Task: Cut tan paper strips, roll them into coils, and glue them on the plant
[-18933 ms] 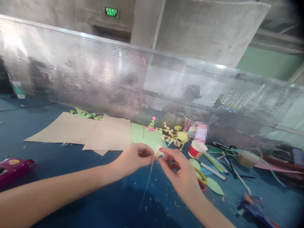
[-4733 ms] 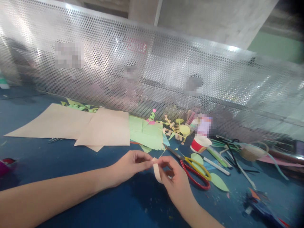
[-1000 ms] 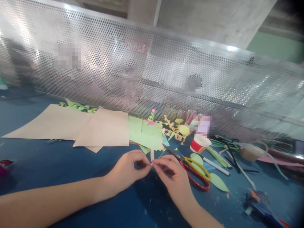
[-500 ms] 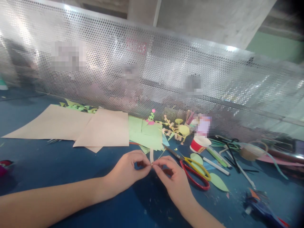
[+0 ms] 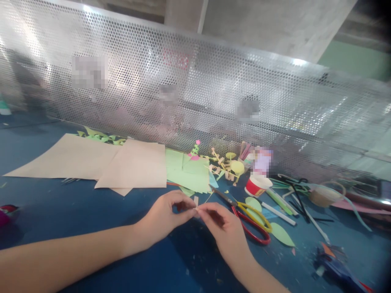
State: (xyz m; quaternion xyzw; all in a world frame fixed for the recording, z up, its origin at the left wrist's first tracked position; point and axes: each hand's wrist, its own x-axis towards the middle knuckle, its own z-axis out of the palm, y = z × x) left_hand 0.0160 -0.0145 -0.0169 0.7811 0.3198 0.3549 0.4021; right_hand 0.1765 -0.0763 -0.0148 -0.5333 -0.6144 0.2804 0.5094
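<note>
A narrow pale paper strip (image 5: 196, 200) is pinched between the fingertips of both hands above the blue table. My left hand (image 5: 169, 211) is closed, thumb and forefinger pressed together on it. Meeting it from the other side, my right hand (image 5: 221, 223) grips the strip the same way. Fingertips hide part of the strip. Scissors (image 5: 244, 217) with one yellow and one red handle loop lie just right of my right hand, blades pointing away. Green paper sheets (image 5: 195, 173) lie beyond my hands, with a small pink and green paper figure (image 5: 194, 150) standing on them.
Large beige paper sheets (image 5: 134, 162) spread at the back left. A red and white paper cup (image 5: 258, 185) stands behind the scissors. Leaf-shaped green paper (image 5: 281, 235), sticks and a blue tool (image 5: 339, 268) lie on the right. A perforated metal screen (image 5: 195, 93) borders the back.
The paper strip's free end, which stood up longer above my fingertips, now shows shorter, with some of it below them. Both hands keep their pinch and have hardly shifted.
</note>
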